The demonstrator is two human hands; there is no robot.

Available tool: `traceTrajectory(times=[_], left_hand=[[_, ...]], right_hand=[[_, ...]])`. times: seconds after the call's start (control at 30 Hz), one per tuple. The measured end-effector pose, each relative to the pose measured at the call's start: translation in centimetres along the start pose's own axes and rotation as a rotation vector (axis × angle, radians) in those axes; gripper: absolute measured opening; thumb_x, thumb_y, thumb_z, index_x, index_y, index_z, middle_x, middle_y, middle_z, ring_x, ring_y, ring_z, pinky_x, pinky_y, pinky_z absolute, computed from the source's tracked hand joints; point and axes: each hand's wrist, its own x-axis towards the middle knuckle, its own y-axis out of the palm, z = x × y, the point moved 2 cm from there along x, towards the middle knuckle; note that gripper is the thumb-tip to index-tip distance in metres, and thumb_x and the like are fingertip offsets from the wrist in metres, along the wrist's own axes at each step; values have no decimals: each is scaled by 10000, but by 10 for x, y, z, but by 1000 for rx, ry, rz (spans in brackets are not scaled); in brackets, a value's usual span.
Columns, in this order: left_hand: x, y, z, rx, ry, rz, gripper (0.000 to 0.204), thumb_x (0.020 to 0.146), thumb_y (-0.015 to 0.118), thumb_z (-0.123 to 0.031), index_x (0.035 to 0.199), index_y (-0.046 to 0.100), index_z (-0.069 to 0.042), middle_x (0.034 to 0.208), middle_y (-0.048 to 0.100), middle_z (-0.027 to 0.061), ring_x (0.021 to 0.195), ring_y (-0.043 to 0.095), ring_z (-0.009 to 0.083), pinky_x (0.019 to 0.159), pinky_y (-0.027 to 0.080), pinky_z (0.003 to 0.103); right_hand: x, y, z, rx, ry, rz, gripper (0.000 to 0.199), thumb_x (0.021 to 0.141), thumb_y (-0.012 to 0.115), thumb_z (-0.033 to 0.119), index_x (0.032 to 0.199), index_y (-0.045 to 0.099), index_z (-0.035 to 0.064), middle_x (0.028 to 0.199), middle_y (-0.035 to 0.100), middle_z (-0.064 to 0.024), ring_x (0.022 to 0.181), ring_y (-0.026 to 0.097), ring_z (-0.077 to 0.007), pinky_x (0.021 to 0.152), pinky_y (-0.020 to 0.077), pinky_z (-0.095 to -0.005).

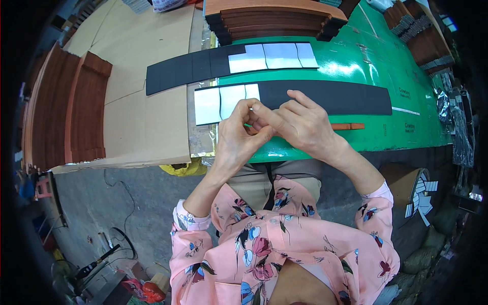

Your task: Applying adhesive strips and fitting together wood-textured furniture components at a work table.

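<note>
My left hand (238,133) and my right hand (305,124) meet above the table's front edge, fingertips pinched together. Whatever they pinch, if anything, is too small or hidden to make out. Just behind them lies a long black strip (325,96) whose left end bears white pieces (207,105); my fingers cover part of its near edge. A second black strip (183,69) lies farther back, with several white pieces (279,55) along its right half. Beside my right wrist, a slim orange-brown stick or handle (348,126) rests on the green surface, partly hidden by my arm.
Brown slats are stacked at the back (274,23), at the left (86,107) and at the far right (424,38). Cardboard (147,122) covers the table's left, a green sheet (406,122) its right. White strips (422,195) hang from a round bin below right.
</note>
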Motion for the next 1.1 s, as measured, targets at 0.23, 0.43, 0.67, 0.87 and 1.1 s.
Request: traceTrajectory(times=[0.23, 0.43, 0.67, 0.87, 1.1], left_hand=[[-4, -5, 18, -258, -112, -75, 373, 766, 661, -31, 1073, 449, -13, 727, 630, 42, 636, 567, 51, 577, 463, 192], [-17, -9, 27, -397, -177, -96, 425, 776, 652, 34, 1105, 390, -23, 770, 603, 35, 691, 545, 52, 616, 427, 175], [-46, -14, 42, -548, -208, -118, 452, 774, 659, 62, 1120, 396, -60, 780, 599, 41, 685, 538, 53, 589, 402, 163], [-64, -28, 56, -423, -189, -145, 467, 812, 641, 28, 1200, 394, -50, 804, 605, 51, 685, 550, 76, 604, 438, 194], [-50, -55, 66, 136, 67, -246, 352, 800, 644, 0, 1142, 562, -6, 1049, 603, 91, 854, 579, 137, 684, 464, 247]], right_hand=[[-1, -6, 10, 134, 167, -53, 458, 678, 697, 129, 1127, 612, 101, 757, 599, -18, 724, 586, -169, 845, 472, -413], [-14, 3, 18, 134, 224, 16, 310, 587, 772, 136, 870, 657, 85, 839, 625, -22, 764, 595, -192, 827, 483, -445], [-13, 14, 37, 228, 222, 32, 265, 600, 748, 90, 845, 646, 72, 813, 599, -29, 742, 585, -200, 731, 499, -394], [-17, 32, 46, 368, 280, 41, 235, 612, 714, 29, 833, 636, 43, 795, 586, -59, 727, 580, -223, 615, 495, -319], [-15, 33, 35, 486, 491, 71, 269, 652, 736, 25, 904, 643, 19, 831, 629, -90, 732, 600, -241, 626, 491, -326]])
